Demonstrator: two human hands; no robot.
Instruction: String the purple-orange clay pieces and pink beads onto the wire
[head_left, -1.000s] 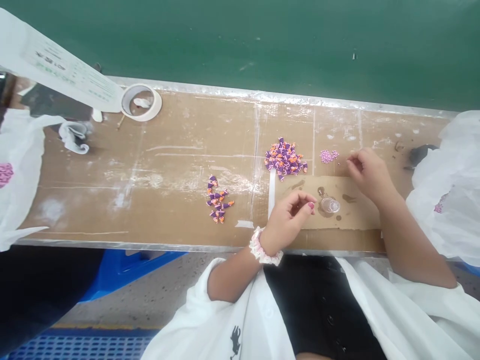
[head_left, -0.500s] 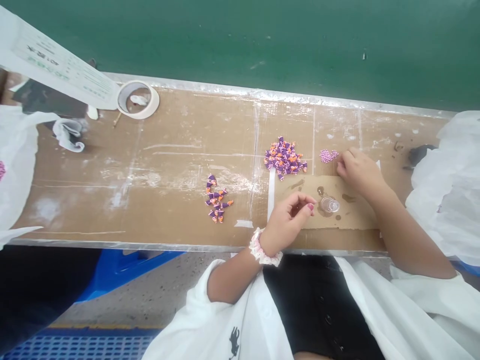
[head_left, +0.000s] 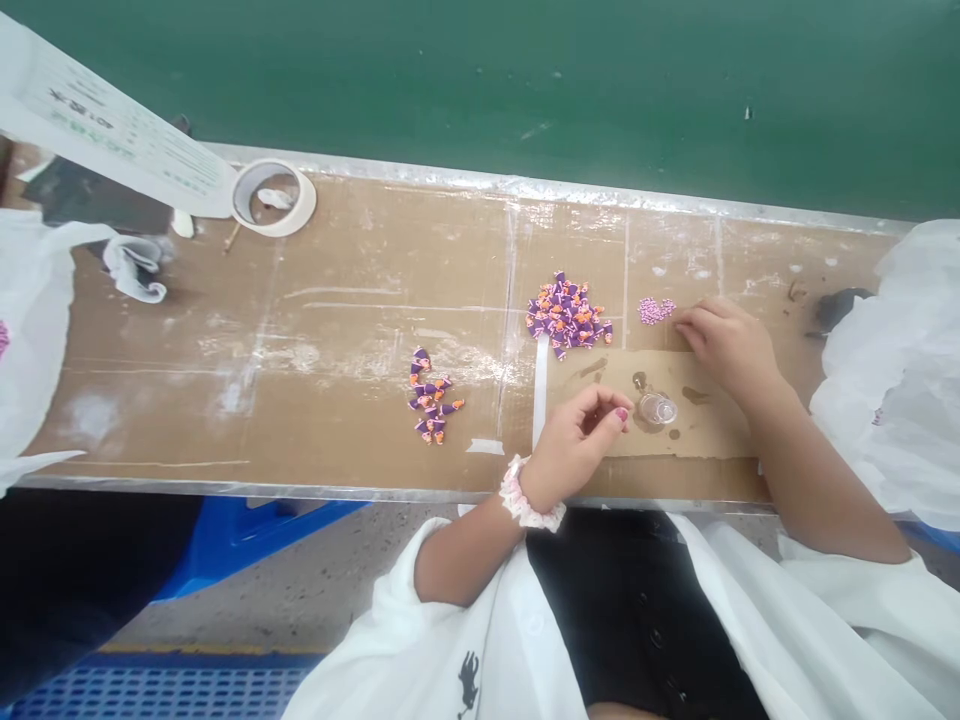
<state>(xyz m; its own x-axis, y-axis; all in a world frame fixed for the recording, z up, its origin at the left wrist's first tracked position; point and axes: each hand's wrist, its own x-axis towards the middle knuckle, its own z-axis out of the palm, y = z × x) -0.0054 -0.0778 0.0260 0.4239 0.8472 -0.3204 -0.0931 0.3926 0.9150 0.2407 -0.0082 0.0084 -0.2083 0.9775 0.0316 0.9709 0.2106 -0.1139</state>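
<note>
My left hand (head_left: 579, 438) hovers over the near edge of a cardboard piece (head_left: 720, 428), its fingers curled and thumb drawn in; whatever it may pinch is too small to make out. Just right of its fingertips is a small clear plastic cup (head_left: 658, 408) with wet spots around it. My right hand (head_left: 726, 345) rests beside a little heap of pink beads (head_left: 656, 311), with thumb and fingertips together at the heap's right side. Anything between them is hidden. Up and left of the cup lies a pile of small purple and orange figures (head_left: 568, 315).
A smaller group of the same figures (head_left: 433, 397) lies left of centre. A tape roll (head_left: 305, 205) and a white labelled box (head_left: 142, 150) stand at the far left. White plastic bags (head_left: 900, 380) bulge at the right end. A blue stool (head_left: 247, 530) is below the table.
My right hand has shifted slightly right and its fingers have straightened beside the pink beads. My left hand stays in place. The view has moved a little.
</note>
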